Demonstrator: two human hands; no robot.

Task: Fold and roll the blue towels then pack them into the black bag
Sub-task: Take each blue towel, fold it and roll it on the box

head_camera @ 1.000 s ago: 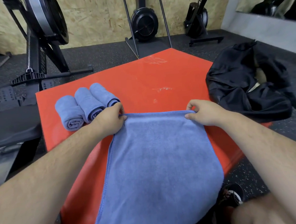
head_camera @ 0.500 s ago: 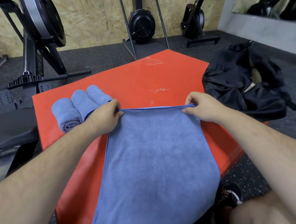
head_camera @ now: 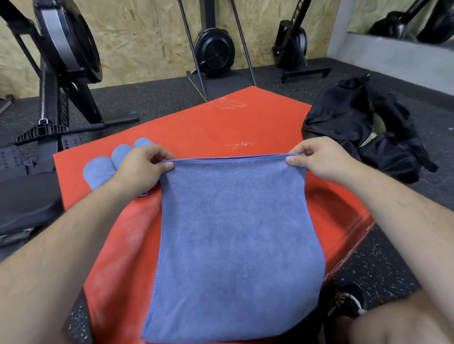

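A blue towel (head_camera: pixel 233 246) lies spread over the red padded block (head_camera: pixel 217 124), its near end hanging toward me. My left hand (head_camera: pixel 142 169) pinches its far left corner and my right hand (head_camera: pixel 319 157) pinches its far right corner, holding that far edge taut and slightly raised. Three rolled blue towels (head_camera: pixel 99 172) lie side by side on the block behind my left hand, partly hidden by it. The black bag (head_camera: pixel 359 125) sits crumpled at the block's right corner, its opening facing up.
Rowing machines (head_camera: pixel 59 62) stand on the dark rubber floor at the left and along the wooden back wall. A black bench (head_camera: pixel 16 205) lies left of the block. My shoe (head_camera: pixel 345 303) shows at the lower right.
Both hands have lifted the towel's far edge off the block and drawn it a little toward me, stretching it straight. My left hand now covers more of the rolled towels.
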